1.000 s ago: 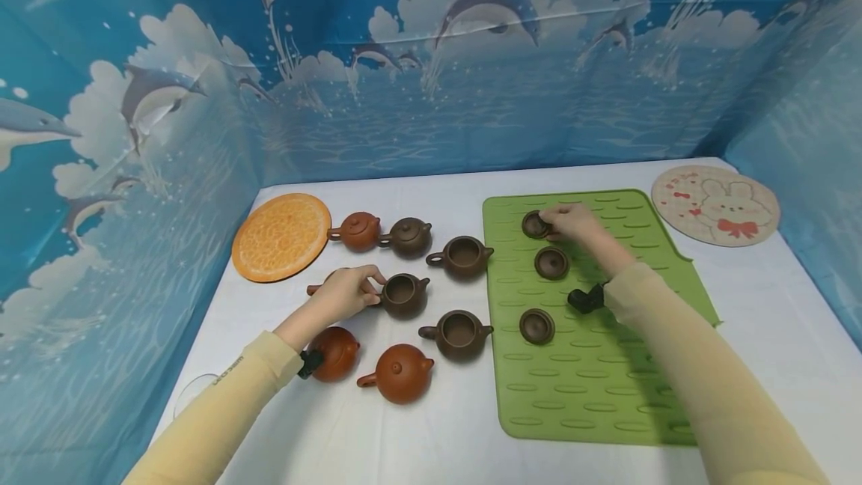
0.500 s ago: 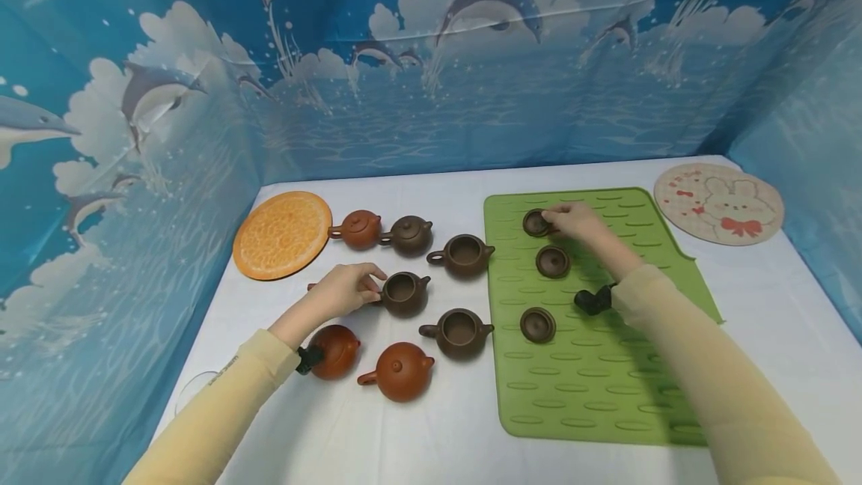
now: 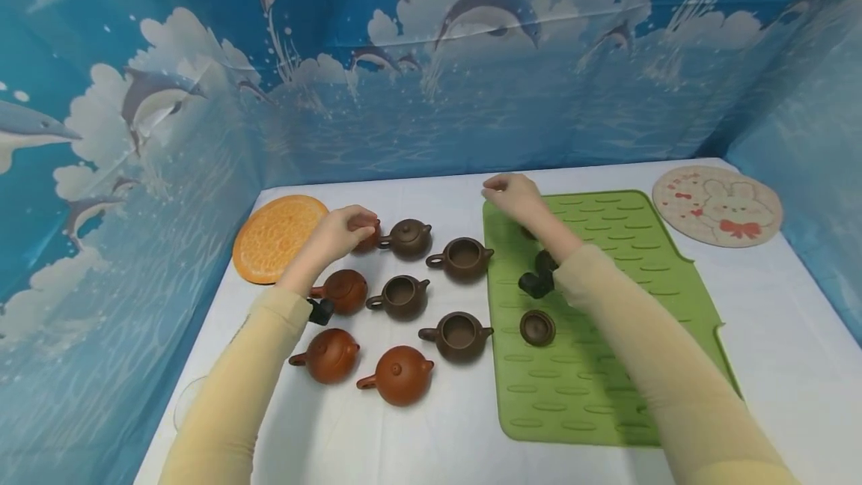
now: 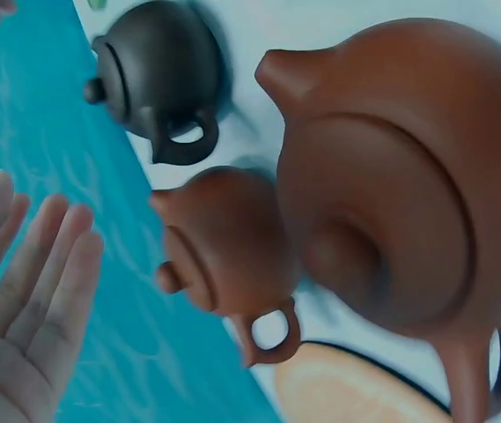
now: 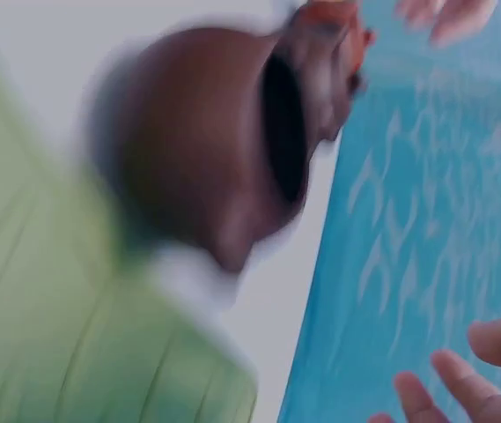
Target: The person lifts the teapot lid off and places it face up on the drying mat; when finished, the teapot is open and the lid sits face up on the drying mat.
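Observation:
My left hand [image 3: 337, 236] is raised over the back-left reddish teapot [image 3: 367, 240], partly covering it. In the left wrist view its fingers are loosely extended and hold nothing, beside that teapot's lid side. My right hand [image 3: 513, 195], with nothing between thumb and fingers, hovers at the green mat's far left corner. Nearest it in the right wrist view is a lidless dark brown teapot [image 5: 197, 132]. Two more lidless teapots, a middle one [image 3: 402, 296] and a front one [image 3: 459, 335], stand left of the mat. A dark lid [image 3: 536, 328] lies upturned on the mat; the right arm mostly hides others.
A lidded dark teapot [image 3: 408, 238] and reddish teapots [image 3: 400, 375] with lids stand on the white table. An orange-slice placemat [image 3: 277, 238] lies back left, a rabbit placemat [image 3: 717, 204] back right. The green mat [image 3: 606, 395] covers the right middle; a dolphin curtain surrounds the table.
My left hand has left the middle lidless teapot's handle and moved back over the reddish teapot. My right hand has let go of the far lid and shifted left.

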`<state>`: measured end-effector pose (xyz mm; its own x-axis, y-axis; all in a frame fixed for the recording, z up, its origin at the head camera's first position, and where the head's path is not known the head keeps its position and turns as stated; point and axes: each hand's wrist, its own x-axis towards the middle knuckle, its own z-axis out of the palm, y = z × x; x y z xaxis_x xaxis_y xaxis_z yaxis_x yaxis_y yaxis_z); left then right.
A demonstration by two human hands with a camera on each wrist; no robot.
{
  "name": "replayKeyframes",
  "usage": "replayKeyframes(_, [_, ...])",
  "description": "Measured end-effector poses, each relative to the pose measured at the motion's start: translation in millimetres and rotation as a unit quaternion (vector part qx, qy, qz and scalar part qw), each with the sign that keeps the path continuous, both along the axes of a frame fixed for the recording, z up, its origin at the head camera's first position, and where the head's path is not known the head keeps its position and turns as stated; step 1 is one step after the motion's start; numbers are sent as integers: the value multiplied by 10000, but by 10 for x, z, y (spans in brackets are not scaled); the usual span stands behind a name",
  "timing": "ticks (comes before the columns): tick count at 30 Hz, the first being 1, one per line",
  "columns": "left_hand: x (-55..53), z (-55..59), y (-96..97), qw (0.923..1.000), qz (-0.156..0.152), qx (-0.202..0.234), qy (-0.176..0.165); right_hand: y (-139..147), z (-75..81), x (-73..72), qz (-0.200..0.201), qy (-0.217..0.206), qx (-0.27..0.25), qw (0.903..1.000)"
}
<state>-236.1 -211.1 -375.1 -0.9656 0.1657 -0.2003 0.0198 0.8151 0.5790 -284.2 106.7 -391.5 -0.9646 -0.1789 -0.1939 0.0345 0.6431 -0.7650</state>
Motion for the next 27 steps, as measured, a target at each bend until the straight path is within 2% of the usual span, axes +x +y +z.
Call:
replayKeyframes(5, [-152,-152,20,9993,345,-106,91,-554,-22,-6,260,231,-305,9989])
replayKeyframes(11, [-224,-275,125,9987,493,-152,13,-963,-61,22,578,343,-310,9973])
replayKeyframes(20, [-209,-405,251,9995,239,-209,-24,-1231,-231,90,976,350,47,9946])
replayKeyframes(27, [-197,-449,264,9991,261,-328,93,-1325,-319,106,910,589,482,9929])
